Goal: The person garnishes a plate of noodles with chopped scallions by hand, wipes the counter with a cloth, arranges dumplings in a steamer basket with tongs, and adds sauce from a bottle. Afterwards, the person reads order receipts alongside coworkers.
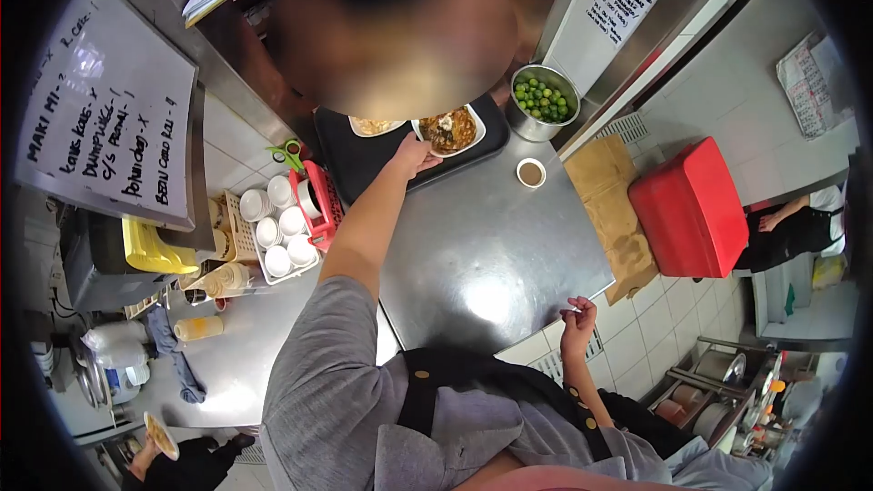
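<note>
My left hand (420,156) reaches far forward, its fingers closed on the near-left rim of a white bowl of food (451,131) with a brown, sauced topping. That bowl rests on a black tray (364,164). To its left on the tray sits another white dish (375,126) with pale food, partly hidden by a blurred area. My right hand (578,316) hangs by the counter's front right corner with its fingers curled in; a small whitish bit shows at the fingertips, too small to name. A small cup of brown sauce (530,173) stands right of the tray.
A metal pot of green citrus fruit (543,105) stands at the back right of the steel counter (473,245). Left are a basket of white cups (280,227), a red basket (318,209) and green scissors (288,155). A red bin (687,209) stands right. Other people are at both edges.
</note>
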`<state>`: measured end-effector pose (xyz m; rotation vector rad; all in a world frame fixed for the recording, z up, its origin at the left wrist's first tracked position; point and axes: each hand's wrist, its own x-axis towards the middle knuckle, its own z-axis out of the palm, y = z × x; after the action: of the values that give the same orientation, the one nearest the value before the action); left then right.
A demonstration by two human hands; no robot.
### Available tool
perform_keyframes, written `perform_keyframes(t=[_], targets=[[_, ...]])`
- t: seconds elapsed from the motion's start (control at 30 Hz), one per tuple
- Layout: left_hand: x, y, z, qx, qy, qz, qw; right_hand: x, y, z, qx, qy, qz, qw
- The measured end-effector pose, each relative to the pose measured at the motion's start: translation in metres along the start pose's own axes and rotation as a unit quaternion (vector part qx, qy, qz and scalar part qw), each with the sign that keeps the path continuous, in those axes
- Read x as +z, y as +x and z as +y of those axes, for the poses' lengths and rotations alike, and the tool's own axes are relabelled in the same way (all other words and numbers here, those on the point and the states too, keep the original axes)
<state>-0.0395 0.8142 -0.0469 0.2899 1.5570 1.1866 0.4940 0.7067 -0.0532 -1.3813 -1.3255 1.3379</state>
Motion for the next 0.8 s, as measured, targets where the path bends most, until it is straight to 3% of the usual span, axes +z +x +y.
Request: perform_keyframes(t=[0.07, 0.2, 0.27, 0.33, 0.43, 0.6, 0.67, 0.73, 0.77, 0.8], targets=[[0.009, -0.014, -0.008, 0.037, -0.072, 0.087, 0.993, -0.002, -0.002, -0.001, -0.004, -0.011, 0.01, 1.0], [0.023, -0.119, -0.052, 0.136, -0.109, 0.103, 0.979, 0.015, 0.001, -0.007, -0.011, -0.008, -0.036, 0.999], [0.023, -0.173, -0.113, 0.196, -0.059, 0.077, 0.976, 0.041, 0.002, -0.014, -0.05, 0.007, -0.073, 0.996], [0.015, -0.243, -0.167, 0.285, 0.071, 0.127, 0.947, 0.067, 0.008, -0.007, -0.08, 0.016, -0.137, 0.987], [-0.011, -0.346, -0.208, 0.26, 0.155, 0.251, 0.919, 0.114, 0.002, -0.025, -0.082, 0.016, -0.25, 0.965], [-0.095, -0.447, -0.29, 0.166, 0.131, 0.475, 0.854, 0.176, -0.019, -0.027, -0.141, -0.007, -0.375, 0.916], [-0.141, -0.467, -0.336, 0.206, 0.094, 0.579, 0.783, 0.196, -0.029, -0.032, -0.139, -0.004, -0.414, 0.9], [-0.181, -0.507, -0.337, 0.159, 0.016, 0.671, 0.724, 0.214, -0.046, -0.035, -0.137, 0.0, -0.445, 0.885], [-0.216, -0.513, -0.365, 0.182, 0.016, 0.719, 0.67, 0.223, -0.056, -0.037, -0.137, -0.004, -0.452, 0.881], [-0.246, -0.527, -0.382, 0.137, 0.007, 0.761, 0.635, 0.233, -0.066, -0.038, -0.139, -0.006, -0.458, 0.878]])
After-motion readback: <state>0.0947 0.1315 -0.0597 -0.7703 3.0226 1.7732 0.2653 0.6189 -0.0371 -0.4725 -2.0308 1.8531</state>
